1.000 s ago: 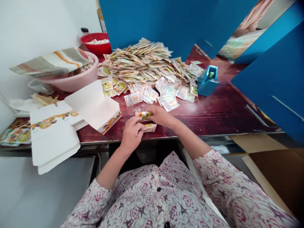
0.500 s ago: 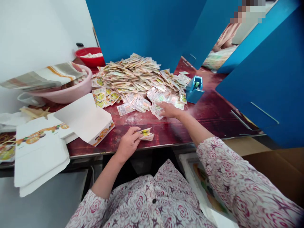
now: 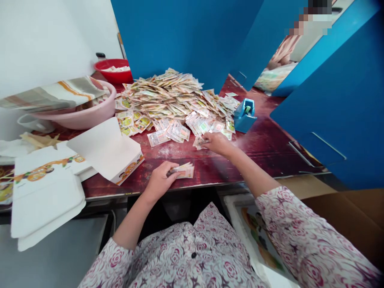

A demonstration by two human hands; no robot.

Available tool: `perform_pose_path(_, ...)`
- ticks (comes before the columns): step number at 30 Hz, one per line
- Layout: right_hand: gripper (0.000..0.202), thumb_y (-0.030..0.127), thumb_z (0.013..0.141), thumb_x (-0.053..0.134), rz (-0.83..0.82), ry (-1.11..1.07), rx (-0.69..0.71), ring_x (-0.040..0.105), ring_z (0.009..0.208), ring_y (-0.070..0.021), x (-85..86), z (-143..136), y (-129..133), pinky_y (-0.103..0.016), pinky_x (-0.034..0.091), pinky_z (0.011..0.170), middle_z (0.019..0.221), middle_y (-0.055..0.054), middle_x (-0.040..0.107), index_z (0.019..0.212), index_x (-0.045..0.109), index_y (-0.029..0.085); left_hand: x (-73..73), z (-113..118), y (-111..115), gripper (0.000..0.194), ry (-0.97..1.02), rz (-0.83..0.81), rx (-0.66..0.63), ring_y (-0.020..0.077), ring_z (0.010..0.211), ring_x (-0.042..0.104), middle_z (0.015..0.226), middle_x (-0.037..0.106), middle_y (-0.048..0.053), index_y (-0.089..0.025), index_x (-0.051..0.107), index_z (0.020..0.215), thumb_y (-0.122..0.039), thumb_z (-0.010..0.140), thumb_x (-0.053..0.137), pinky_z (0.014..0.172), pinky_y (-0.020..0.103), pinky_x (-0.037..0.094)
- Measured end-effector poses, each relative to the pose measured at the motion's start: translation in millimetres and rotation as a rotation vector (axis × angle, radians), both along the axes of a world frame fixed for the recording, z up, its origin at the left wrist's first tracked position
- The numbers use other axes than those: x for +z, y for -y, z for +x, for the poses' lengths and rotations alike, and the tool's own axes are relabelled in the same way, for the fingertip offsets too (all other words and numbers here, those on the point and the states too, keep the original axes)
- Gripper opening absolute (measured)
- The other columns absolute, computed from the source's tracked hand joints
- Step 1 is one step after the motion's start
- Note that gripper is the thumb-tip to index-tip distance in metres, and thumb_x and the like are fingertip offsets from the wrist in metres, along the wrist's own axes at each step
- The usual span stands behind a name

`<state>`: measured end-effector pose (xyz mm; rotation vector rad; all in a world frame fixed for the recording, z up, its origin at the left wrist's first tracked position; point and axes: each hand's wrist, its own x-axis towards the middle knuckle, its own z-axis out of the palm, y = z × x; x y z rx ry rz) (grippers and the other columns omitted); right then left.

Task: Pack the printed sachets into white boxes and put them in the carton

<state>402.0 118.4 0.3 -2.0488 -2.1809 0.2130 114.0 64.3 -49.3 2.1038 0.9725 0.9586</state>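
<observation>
My left hand (image 3: 162, 179) is closed round a few small printed packets (image 3: 185, 171) near the table's front edge. Further back and to the right, my right hand (image 3: 217, 143) pinches some packets (image 3: 199, 142) at the front of a large heap of packets (image 3: 171, 96). Between the heap and my hands, flatter packets (image 3: 177, 130) lie spread on the dark red table (image 3: 222, 168). An open white box (image 3: 111, 148) with an orange printed side sits left of my left hand.
A blue tape dispenser (image 3: 244, 116) stands right of the heap. At the left are a pink basin (image 3: 78, 118) with a striped cloth, flat white cartons (image 3: 48, 196) and a red bowl (image 3: 112, 71). Blue panels (image 3: 333, 104) rise behind; a person is partly visible beyond.
My right hand has closed on packets it was spread over and drawn them slightly toward me. The packets in my left hand have turned, showing a paler side.
</observation>
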Motion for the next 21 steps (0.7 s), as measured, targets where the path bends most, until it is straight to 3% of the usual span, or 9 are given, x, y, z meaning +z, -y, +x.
perform_pose_path(2,0.035,0.037,0.087,0.070,0.031,-0.064,0.007,0.069,0.095,-0.0278,-0.6,-10.9,9.8,-0.035,0.049,0.082,0.104,-0.011,0.075,0.117,0.070,0.020,-1.4,-0.1,-1.2,0.009,0.031,0.071,-0.036,0.0191,0.097,0.070,0.105,0.071,0.008,-0.018,0.070,0.096,-0.019,0.088,0.069,0.088,0.032,0.057)
perform_pose_path(4,0.037,0.034,0.087,0.071,0.009,-0.111,0.120,0.069,0.100,-0.0267,-4.7,-22.8,18.8,-0.034,0.049,0.085,0.110,-0.008,0.075,0.122,0.069,0.024,-2.4,-0.3,-1.3,0.008,0.045,0.129,-0.057,0.0200,0.104,0.069,0.113,0.069,0.010,-0.018,0.070,0.095,-0.016,0.088,0.068,0.090,0.033,0.057)
perform_pose_path(7,0.031,0.027,0.088,0.069,-0.053,-0.169,0.255,0.068,0.105,-0.0245,-11.9,-37.1,27.4,-0.033,0.048,0.089,0.115,-0.006,0.074,0.119,0.071,0.026,-3.1,-0.7,0.3,0.011,0.015,0.137,-0.107,0.0177,0.095,0.070,0.102,0.071,0.006,-0.019,0.069,0.099,-0.015,0.089,0.067,0.086,0.032,0.058)
perform_pose_path(10,0.028,0.034,0.088,0.071,-0.029,-0.209,0.143,0.068,0.097,-0.0239,-13.3,-48.7,29.7,-0.031,0.047,0.082,0.105,-0.008,0.076,0.113,0.072,0.022,-3.8,-0.7,3.0,0.013,-0.026,0.192,-0.145,0.0171,0.090,0.070,0.096,0.071,0.005,-0.019,0.068,0.100,-0.012,0.089,0.064,0.083,0.032,0.059)
perform_pose_path(13,0.030,0.048,0.088,0.069,-0.061,-0.183,0.144,0.066,0.079,-0.0208,-10.4,-64.4,30.3,-0.028,0.043,0.069,0.086,-0.006,0.074,0.100,0.074,0.021,-4.5,0.4,5.4,0.015,-0.080,0.345,-0.096,0.0256,0.120,0.063,0.126,0.065,0.013,-0.018,0.068,0.096,-0.008,0.087,0.063,0.098,0.044,0.056)
perform_pose_path(15,0.034,0.053,0.091,0.063,-0.110,-0.183,0.248,0.062,0.071,-0.0181,-8.5,-75.6,32.1,-0.027,0.039,0.066,0.079,-0.005,0.071,0.094,0.073,0.020,-4.7,1.0,6.2,0.013,-0.117,0.426,-0.047,0.0341,0.145,0.040,0.150,0.049,0.016,-0.017,0.068,0.090,-0.006,0.085,0.063,0.111,0.056,0.045)
perform_pose_path(17,0.044,0.056,0.097,0.052,-0.158,-0.239,0.346,0.058,0.068,-0.0165,-6.1,-83.4,35.4,-0.027,0.038,0.065,0.076,-0.005,0.069,0.088,0.072,0.018,-4.9,1.1,6.2,0.012,-0.127,0.451,-0.039,0.0364,0.153,0.023,0.161,0.036,0.014,-0.017,0.067,0.085,-0.006,0.084,0.063,0.117,0.060,0.036)
perform_pose_path(21,0.068,0.065,0.101,0.027,-0.241,-0.485,0.452,0.056,0.071,-0.0160,1.6,-83.9,45.6,-0.028,0.041,0.067,0.077,-0.006,0.066,0.079,0.067,0.015,-4.7,-0.8,5.0,0.010,-0.085,0.377,-0.106,0.0308,0.149,0.036,0.163,0.031,0.013,-0.017,0.064,0.082,-0.007,0.084,0.063,0.116,0.052,0.042)
